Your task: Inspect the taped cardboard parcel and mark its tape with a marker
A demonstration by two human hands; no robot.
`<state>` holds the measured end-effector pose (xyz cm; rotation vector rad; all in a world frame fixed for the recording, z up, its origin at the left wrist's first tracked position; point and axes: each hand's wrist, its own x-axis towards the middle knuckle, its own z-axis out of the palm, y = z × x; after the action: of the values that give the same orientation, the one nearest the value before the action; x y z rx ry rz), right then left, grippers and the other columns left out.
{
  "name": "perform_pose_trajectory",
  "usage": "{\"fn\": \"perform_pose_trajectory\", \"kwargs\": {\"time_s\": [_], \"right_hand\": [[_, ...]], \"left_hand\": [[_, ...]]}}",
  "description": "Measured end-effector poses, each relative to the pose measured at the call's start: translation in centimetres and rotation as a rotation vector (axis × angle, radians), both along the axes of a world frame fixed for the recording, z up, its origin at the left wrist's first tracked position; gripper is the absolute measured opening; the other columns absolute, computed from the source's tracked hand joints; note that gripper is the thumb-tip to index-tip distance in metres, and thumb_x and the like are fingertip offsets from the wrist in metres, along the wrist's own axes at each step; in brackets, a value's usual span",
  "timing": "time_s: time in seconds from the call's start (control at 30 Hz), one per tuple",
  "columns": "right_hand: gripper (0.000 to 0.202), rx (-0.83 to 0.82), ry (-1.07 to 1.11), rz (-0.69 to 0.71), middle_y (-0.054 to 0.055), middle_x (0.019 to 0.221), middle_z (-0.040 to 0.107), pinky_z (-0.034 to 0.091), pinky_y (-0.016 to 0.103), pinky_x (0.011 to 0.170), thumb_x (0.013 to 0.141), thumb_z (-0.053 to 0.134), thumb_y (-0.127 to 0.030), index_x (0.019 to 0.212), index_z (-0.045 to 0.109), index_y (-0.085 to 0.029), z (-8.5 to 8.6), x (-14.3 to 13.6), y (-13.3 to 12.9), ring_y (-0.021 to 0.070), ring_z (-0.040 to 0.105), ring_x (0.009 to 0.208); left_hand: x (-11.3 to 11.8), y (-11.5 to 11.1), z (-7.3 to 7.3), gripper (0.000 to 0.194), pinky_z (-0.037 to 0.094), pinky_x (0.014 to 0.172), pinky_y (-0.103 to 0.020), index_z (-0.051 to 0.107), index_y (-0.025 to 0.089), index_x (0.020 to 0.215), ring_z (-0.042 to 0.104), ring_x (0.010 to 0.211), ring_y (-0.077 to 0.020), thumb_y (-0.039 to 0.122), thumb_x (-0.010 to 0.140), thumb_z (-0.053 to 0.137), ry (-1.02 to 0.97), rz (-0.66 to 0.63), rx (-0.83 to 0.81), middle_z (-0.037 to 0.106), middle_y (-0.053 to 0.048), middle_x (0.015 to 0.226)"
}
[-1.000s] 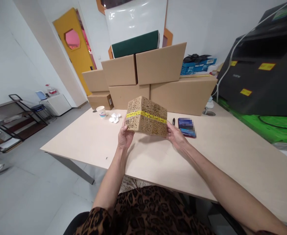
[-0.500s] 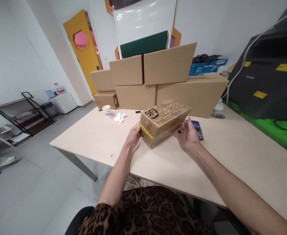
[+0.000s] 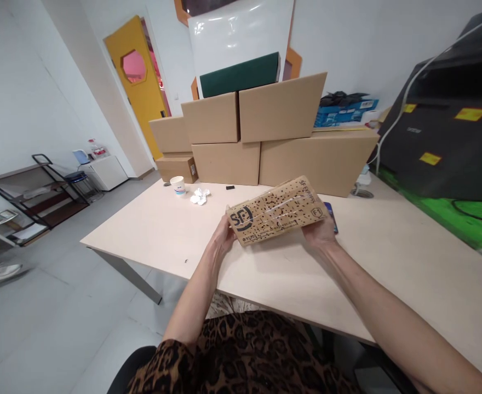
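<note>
A small brown printed cardboard box [image 3: 277, 216] with a black logo is held just above the light wooden table [image 3: 175, 230]. Its printed face is tilted up toward me. My left hand [image 3: 223, 238] grips the box's left end. My right hand [image 3: 320, 232] grips the right end from below. A dark phone [image 3: 332, 215] lies on the table, partly hidden behind the box and my right hand.
Several large cardboard boxes [image 3: 282, 137] are stacked at the table's far edge, with a green box [image 3: 241, 74] on top. A paper cup [image 3: 178, 185] and crumpled tissue [image 3: 200, 196] sit at far left. A black machine [image 3: 450, 126] stands at right. A metal shelf rack [image 3: 23, 197] is on the left.
The box has been turned over in both hands: the face with the yellow tape rolled away and the logo face now points up. The box also sits lower and flatter.
</note>
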<state>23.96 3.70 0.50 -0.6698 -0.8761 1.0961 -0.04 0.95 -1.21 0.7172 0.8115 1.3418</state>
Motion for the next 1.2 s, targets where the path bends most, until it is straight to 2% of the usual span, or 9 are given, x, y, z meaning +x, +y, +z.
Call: {"fn": "perform_pose_trajectory", "kwargs": {"time_s": [0.1, 0.27, 0.43, 0.67, 0.77, 0.87, 0.93, 1.03, 1.2], "right_hand": [[0.057, 0.003, -0.035, -0.013, 0.003, 0.121, 0.077, 0.051, 0.049, 0.104, 0.081, 0.054, -0.079, 0.111, 0.072, -0.034, 0.0, 0.0, 0.0, 0.0327, 0.061, 0.131], [0.058, 0.024, -0.076, -0.042, 0.002, 0.128, 0.075, 0.045, 0.047, 0.112, 0.079, 0.058, -0.079, 0.117, 0.071, -0.037, -0.1, -0.2, 0.0, 0.0311, 0.055, 0.140], [0.065, 0.015, -0.090, -0.031, 0.002, 0.130, 0.074, 0.051, 0.045, 0.104, 0.079, 0.057, -0.082, 0.121, 0.071, -0.035, -0.4, -0.2, -0.1, 0.0310, 0.060, 0.134], [0.063, -0.148, -0.190, 0.197, 0.003, 0.120, 0.080, 0.059, 0.051, 0.092, 0.078, 0.062, -0.079, 0.125, 0.071, -0.038, 0.1, 0.2, -0.4, 0.0359, 0.068, 0.125], [0.067, -0.190, -0.213, 0.281, 0.005, 0.120, 0.080, 0.060, 0.053, 0.094, 0.081, 0.057, -0.082, 0.128, 0.070, -0.036, 0.9, 0.0, -1.1, 0.0356, 0.070, 0.124], [0.069, -0.240, -0.203, 0.373, 0.009, 0.120, 0.080, 0.061, 0.054, 0.095, 0.084, 0.054, -0.082, 0.129, 0.070, -0.032, 1.5, 0.0, -1.6, 0.0359, 0.071, 0.122], [0.065, -0.250, -0.177, 0.400, 0.009, 0.119, 0.081, 0.062, 0.054, 0.096, 0.083, 0.063, -0.075, 0.131, 0.068, -0.030, 1.7, 0.2, -1.7, 0.0363, 0.073, 0.120], [0.059, -0.268, -0.138, 0.417, 0.009, 0.116, 0.082, 0.063, 0.055, 0.096, 0.081, 0.075, -0.054, 0.133, 0.066, -0.029, 1.5, 0.7, -1.3, 0.0362, 0.077, 0.113], [0.046, -0.374, 0.098, 0.518, 0.009, 0.104, 0.085, 0.067, 0.052, 0.091, 0.084, 0.066, -0.042, 0.124, 0.070, -0.021, 0.4, 1.1, -0.4, 0.0349, 0.081, 0.102]], "left_hand": [[0.1, -0.3, 0.6, 0.069, 0.055, 0.110, -0.056, 0.075, 0.015, 0.119, 0.066, 0.130, -0.0399, 0.076, 0.088, 0.064, -0.001, -0.052, -0.062, 0.076, -0.019, 0.129], [0.2, -0.8, 1.3, 0.065, 0.053, 0.112, -0.056, 0.073, 0.016, 0.125, 0.064, 0.135, -0.0399, 0.070, 0.090, 0.067, -0.039, -0.025, 0.009, 0.076, -0.016, 0.132], [-0.1, -0.9, 1.7, 0.063, 0.051, 0.113, -0.058, 0.071, 0.019, 0.128, 0.060, 0.138, -0.0407, 0.069, 0.091, 0.066, -0.073, -0.001, 0.058, 0.075, -0.014, 0.134], [-0.4, -1.2, 2.5, 0.074, 0.047, 0.117, -0.055, 0.064, 0.022, 0.141, 0.054, 0.146, -0.0389, 0.072, 0.087, 0.067, -0.102, 0.066, 0.176, 0.071, -0.012, 0.142], [-0.5, -1.3, 2.6, 0.074, 0.047, 0.119, -0.052, 0.061, 0.029, 0.146, 0.051, 0.149, -0.0375, 0.066, 0.084, 0.075, -0.085, 0.095, 0.265, 0.065, -0.007, 0.152], [-0.6, -1.4, 2.5, 0.079, 0.047, 0.119, -0.052, 0.057, 0.032, 0.150, 0.050, 0.151, -0.0372, 0.057, 0.080, 0.083, -0.055, 0.101, 0.280, 0.061, -0.007, 0.155], [-0.8, -1.4, 2.5, 0.083, 0.046, 0.120, -0.053, 0.055, 0.030, 0.152, 0.049, 0.151, -0.0377, 0.053, 0.078, 0.086, -0.043, 0.103, 0.289, 0.061, -0.009, 0.156], [-0.9, -1.5, 2.5, 0.090, 0.046, 0.120, -0.053, 0.055, 0.029, 0.152, 0.045, 0.153, -0.0386, 0.048, 0.072, 0.091, -0.041, 0.097, 0.297, 0.057, -0.010, 0.159], [-1.4, -1.8, 2.4, 0.102, 0.041, 0.125, -0.049, 0.048, 0.039, 0.156, 0.034, 0.160, -0.0359, 0.047, 0.066, 0.095, -0.066, 0.051, 0.369, 0.043, -0.003, 0.170]]}}
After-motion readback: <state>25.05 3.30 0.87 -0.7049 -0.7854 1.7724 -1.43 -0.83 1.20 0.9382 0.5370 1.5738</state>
